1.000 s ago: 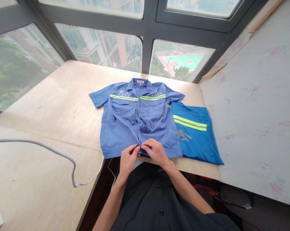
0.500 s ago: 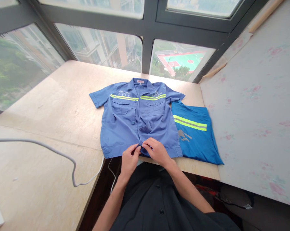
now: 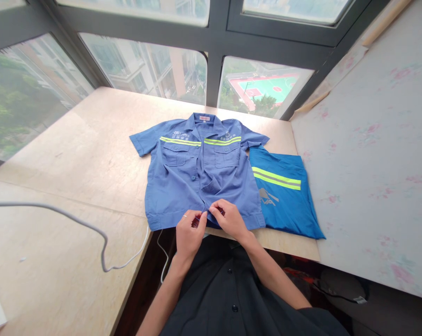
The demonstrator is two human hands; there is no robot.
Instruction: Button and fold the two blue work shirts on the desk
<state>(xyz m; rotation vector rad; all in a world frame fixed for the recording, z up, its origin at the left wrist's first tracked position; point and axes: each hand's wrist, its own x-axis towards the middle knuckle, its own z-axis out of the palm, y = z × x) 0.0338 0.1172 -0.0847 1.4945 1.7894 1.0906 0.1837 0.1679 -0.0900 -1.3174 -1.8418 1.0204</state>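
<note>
A blue short-sleeved work shirt (image 3: 176, 186) lies face up with its collar toward the window. Yellow-green reflective bands cross its chest above two flap pockets. At the bottom of the front opening, my left hand (image 3: 190, 233) pinches the hem edge between thumb and fingers. Just to its right, my right hand (image 3: 228, 218) pinches the other front edge, its fingertips close to the left ones. Any button between the fingertips is hidden. The placket above is partly apart, with a button (image 3: 193, 178) showing on it.
A folded brighter blue garment (image 3: 284, 200) with a reflective band lies to the right, partly under the shirt's sleeve. A grey-white cable (image 3: 104, 242) crosses the pale tabletop (image 3: 74, 149) at left. Windows stand behind, and a floral wall (image 3: 372, 163) bounds the right.
My left hand has turned slightly and its fingers have curled more, with the fingertips a little higher. My right hand has barely shifted. The cable at left has moved slightly.
</note>
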